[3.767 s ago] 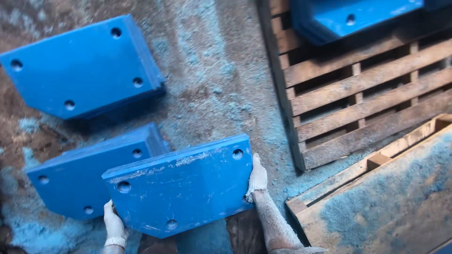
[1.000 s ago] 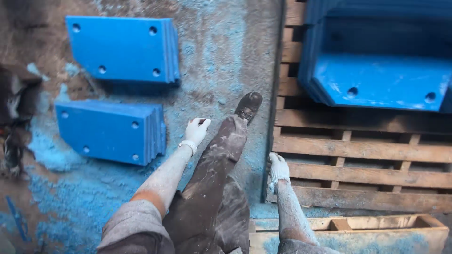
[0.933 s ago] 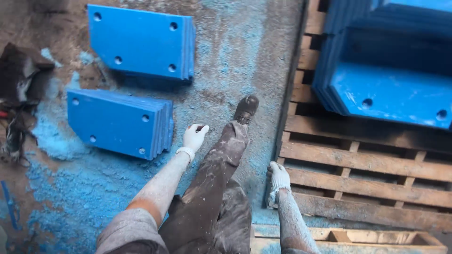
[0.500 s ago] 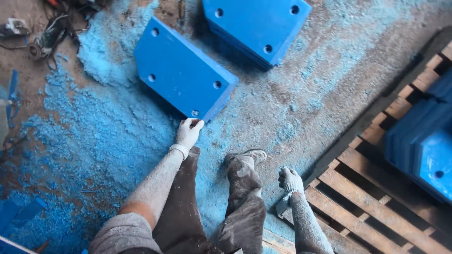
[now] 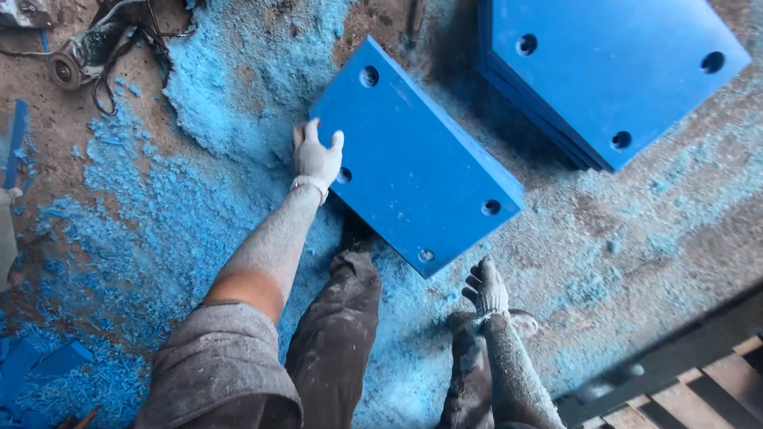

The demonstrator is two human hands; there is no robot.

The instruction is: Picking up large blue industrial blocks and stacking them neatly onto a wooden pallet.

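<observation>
- Left hand (image 5: 316, 155), gloved, laid on the left edge of the near plate (image 5: 413, 159), fingers curled over that edge beside a bolt hole; gripping the plate's rim.
- Near plate: blue, thick, rectangular, with round holes near its corners; lying on the floor (image 5: 636, 238), turned at an angle, one corner pointing toward the legs.
- Right hand (image 5: 486, 287), gloved, hanging free just near the plate's lower corner, not touching it; fingers loosely spread, holding nothing.
- Stack (image 5: 612, 71) of similar blue plates at far right, apart from the near plate across a strip of bare floor.
- Blue shavings (image 5: 143, 230) strewn thick over the floor to the left and under the legs.
- Dusty trouser legs (image 5: 338, 334) between the two arms, one shoe (image 5: 520, 322) beside the right hand.
- Grey rolled sleeve (image 5: 222, 365) at the near edge, on the left arm.
- Dark tool with cable (image 5: 87, 52) at far left on the floor.
- Corner of a wooden pallet (image 5: 715, 381) at near right.
</observation>
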